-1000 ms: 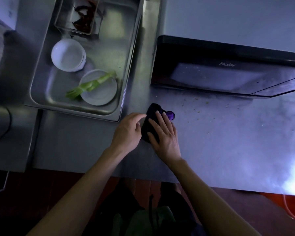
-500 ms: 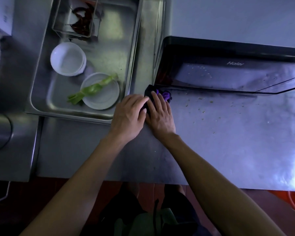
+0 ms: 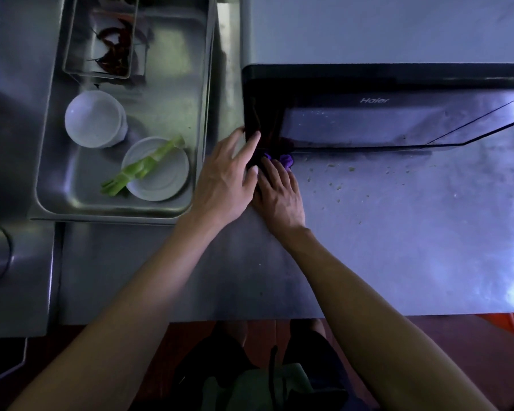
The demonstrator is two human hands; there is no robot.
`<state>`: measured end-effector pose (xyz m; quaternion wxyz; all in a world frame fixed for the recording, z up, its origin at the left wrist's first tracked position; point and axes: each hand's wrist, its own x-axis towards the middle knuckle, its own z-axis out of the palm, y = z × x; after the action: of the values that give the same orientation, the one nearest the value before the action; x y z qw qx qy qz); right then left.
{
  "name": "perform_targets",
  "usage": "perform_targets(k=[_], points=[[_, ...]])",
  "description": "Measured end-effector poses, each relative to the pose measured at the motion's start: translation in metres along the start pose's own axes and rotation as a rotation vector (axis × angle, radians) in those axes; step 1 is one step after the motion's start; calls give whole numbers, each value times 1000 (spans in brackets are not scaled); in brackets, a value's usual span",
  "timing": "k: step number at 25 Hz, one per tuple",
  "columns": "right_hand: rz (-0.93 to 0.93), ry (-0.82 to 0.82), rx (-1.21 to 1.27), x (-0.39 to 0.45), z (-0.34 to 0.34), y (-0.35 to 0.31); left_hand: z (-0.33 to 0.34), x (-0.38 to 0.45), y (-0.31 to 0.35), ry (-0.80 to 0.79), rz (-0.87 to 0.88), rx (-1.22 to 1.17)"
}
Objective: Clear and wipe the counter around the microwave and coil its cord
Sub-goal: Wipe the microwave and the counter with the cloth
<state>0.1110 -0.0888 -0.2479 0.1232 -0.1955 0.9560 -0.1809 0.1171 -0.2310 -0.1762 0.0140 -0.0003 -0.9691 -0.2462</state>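
Observation:
A black-fronted microwave (image 3: 368, 108) stands at the back of the steel counter (image 3: 398, 232). A dark purple cloth (image 3: 284, 159) is pressed against the counter at the microwave's front left corner. My right hand (image 3: 279, 194) lies flat on the cloth, fingers pointing at the microwave. My left hand (image 3: 226, 179) rests beside it, fingers spread, its fingertips touching the microwave's left corner. Small crumbs dot the counter to the right of the cloth. The cord is not visible.
A steel tray (image 3: 199, 99) left of the microwave holds a white bowl (image 3: 94, 118), a white plate (image 3: 158, 170) with a green stalk (image 3: 140, 169), and a small pan of dried chillies (image 3: 113, 48). The counter's front edge runs below my forearms.
Both hands pushed the cloth away from me across the counter, up to the microwave's front left corner. My left hand spread and reached the corner.

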Motion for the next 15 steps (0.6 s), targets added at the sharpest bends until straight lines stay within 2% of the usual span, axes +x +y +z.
perform_targets(k=[10,13,15], points=[[164,64,-19,-27,-40,85,38,7,39,-38,-306,-14],[194,86,-17,-34,-50,108,50,0,46,-108,-389,-34],[211,90,-19,-38,-56,121,59,-4,54,-212,-438,-47]])
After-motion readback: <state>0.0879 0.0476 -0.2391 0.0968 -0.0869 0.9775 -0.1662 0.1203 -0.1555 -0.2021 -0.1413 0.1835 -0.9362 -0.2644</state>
